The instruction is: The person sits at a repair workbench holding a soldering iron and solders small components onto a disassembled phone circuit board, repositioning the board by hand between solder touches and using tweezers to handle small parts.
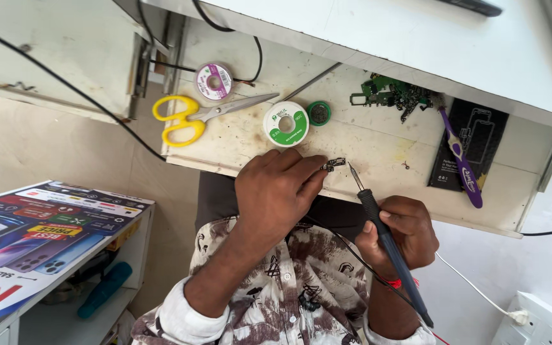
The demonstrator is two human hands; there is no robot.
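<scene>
I see the left hand (280,191) on the bench (378,144), pinching a small part (334,164). To its right, the right hand (398,233) holds a soldering iron (388,246), tip near the part. Behind lie scissors (202,115), solder spool (285,124) and circuit board (394,92).

The person wears a white shirt printed with dark brown, blotchy patterns, its cuffs ending at both wrists, the left hand (276,191) and right hand (398,233) bare, with what seems a red thread around the right wrist.
</scene>
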